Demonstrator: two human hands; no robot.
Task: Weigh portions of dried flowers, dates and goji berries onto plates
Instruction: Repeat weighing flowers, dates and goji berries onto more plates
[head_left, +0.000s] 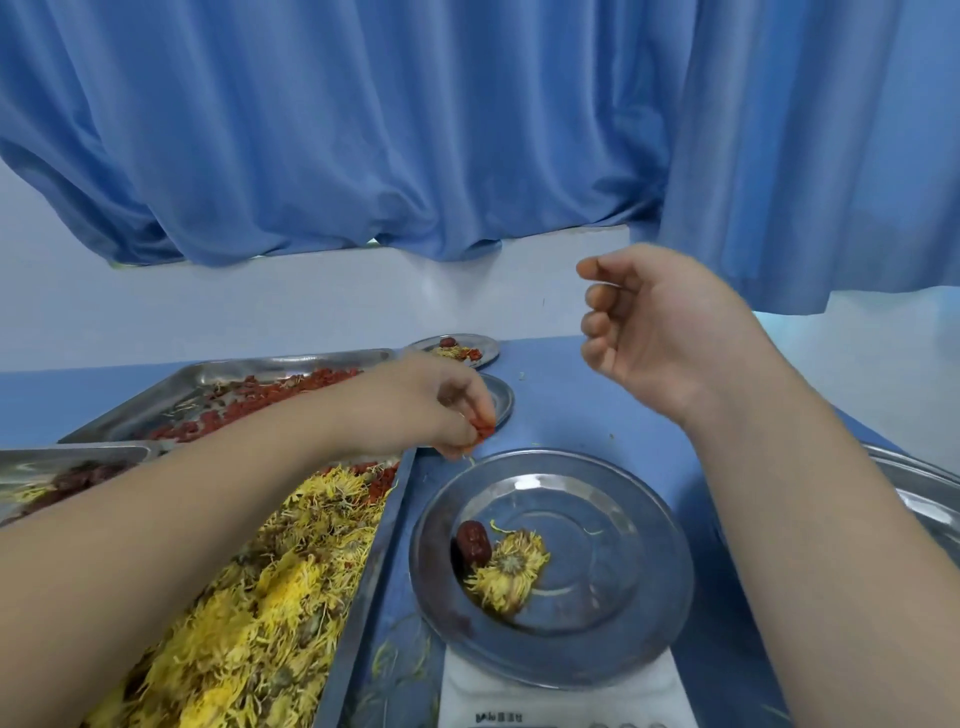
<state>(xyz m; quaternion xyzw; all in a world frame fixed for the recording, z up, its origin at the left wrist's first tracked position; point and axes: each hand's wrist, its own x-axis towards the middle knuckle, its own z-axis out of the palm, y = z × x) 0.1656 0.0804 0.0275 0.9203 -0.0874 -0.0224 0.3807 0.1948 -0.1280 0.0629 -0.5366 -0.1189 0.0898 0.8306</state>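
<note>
Several goji berries (484, 432) sit pinched in the left hand (431, 410) by the far-left rim of the plate (623, 597); the right hand (660, 332) hovers loosely curled, empty; the date (472, 543) lies far-to-near.

Blue counter (597, 410), smooth top. Left side: three steel trays set close together. The flower tray (371, 566), heaped with dried flowers (249, 613), has its long rim running toward the front edge. The second tray (291, 359) sits behind it toward the back edge and holds goji berries (280, 395). The third tray (67, 453) is at the far left, cut off by the frame.

White scale (561, 696) at the front edge, just beside the flower tray, bearing a steel plate (634, 525). Loose petals (400, 660) lie on the counter between tray and scale.

Near the back edge are two small plates: a filled plate (485, 344) and a bare plate (503, 402) just in front of it. The steel vessel (924, 488) at the right edge shows its rim only.
</note>
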